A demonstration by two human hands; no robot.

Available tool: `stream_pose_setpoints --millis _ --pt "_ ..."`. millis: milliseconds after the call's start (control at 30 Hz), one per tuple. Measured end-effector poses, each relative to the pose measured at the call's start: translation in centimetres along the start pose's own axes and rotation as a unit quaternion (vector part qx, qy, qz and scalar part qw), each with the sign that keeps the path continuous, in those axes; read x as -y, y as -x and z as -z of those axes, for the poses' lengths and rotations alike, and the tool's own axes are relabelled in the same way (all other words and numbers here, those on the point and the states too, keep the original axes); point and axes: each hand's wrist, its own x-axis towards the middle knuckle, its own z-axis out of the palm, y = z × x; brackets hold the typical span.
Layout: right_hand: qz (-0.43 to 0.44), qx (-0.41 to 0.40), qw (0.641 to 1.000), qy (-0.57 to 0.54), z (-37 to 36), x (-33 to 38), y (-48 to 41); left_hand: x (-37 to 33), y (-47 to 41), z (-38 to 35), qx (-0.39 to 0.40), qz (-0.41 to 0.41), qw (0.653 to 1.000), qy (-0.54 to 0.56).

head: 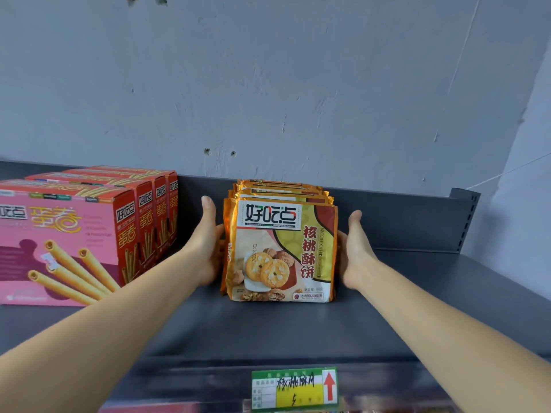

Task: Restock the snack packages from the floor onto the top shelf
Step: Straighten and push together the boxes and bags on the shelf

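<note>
Forearms: the left forearm (104, 317) and right forearm (447, 317), both bare, run in from the bottom corners, nearest the lens, and reach over the shelf lip.
Left hand (208, 242): flat against the left side of the stack, thumb (208, 204) pointing up. What shows of the fingers is straight and pressing rather than wrapped round.
Right hand (354, 248): mirrors it on the right side, palm inward and thumb (356, 217) raised. It presses the stack and grips nothing.
Snack packages (280, 248): several orange walnut-biscuit packs stand upright, front to back, in one row between the palms, bottoms on the shelf.
Top shelf (268, 329): dark grey, with bare board in front of the packs and to their right.
Price tag (295, 389): green and yellow with a red up-arrow, on the shelf edge just below the packs.
Pink boxes (65, 242): a row of egg-roll cartons to the left, apart from the left hand.
Progress: this batch seems set down and is likely being squared up. Letting go is still to come, and probably more loads.
Hidden: fingertips on both sides, the rear packs and their exact count. The floor supply is out of view, and the tag is blurred.
</note>
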Motion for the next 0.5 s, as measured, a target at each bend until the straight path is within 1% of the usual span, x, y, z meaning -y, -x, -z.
stream_pose_setpoints --millis 67,167,300,367,433,500 --pt "-0.015 0.025 1.0 -0.011 -0.1 -0.8 1.3 0.7 0.9 -0.2 0.012 0.006 1.0 0.006" --pt "-0.011 0.053 0.998 -0.017 -1.3 -1.7 2.5 1.4 2.4 -1.8 0.011 -0.015 1.0 0.02" --pt "0.019 0.025 0.999 -0.007 -2.8 -1.8 3.5 1.9 3.3 -3.5 -0.01 -0.043 0.999 0.012" --pt "0.025 0.018 1.0 0.005 -3.0 -1.7 4.1 1.8 3.6 -3.5 -0.007 -0.047 0.999 0.01" --pt "0.03 0.008 0.999 0.02 -3.0 -1.4 4.6 1.6 3.5 -2.8 0.01 -0.059 0.998 -0.007" --pt "0.048 0.002 0.998 0.05 -2.7 -1.0 5.3 1.0 3.5 -1.9 0.002 -0.074 0.996 -0.044"
